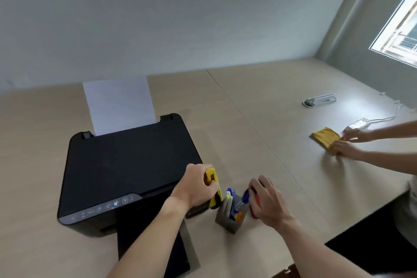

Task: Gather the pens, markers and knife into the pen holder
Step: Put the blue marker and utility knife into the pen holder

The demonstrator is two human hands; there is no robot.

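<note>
A grey square pen holder [228,221] stands on the table in front of the printer, with several pens and markers [232,201] sticking out of it. My left hand [197,185] grips a yellow and black utility knife [214,189], held upright just left of the holder, its lower end beside the holder's rim. My right hand [267,198] is right of the holder, fingers closed around a red marker [256,204] that touches the holder's right side.
A black printer [126,165] with white paper [119,104] sits to the left, its output tray reaching the table's near edge. Far right, another person's hands [352,142] press a yellow cloth [325,137]. A grey stapler-like device [320,100] and a white cabled adapter [358,124] lie beyond.
</note>
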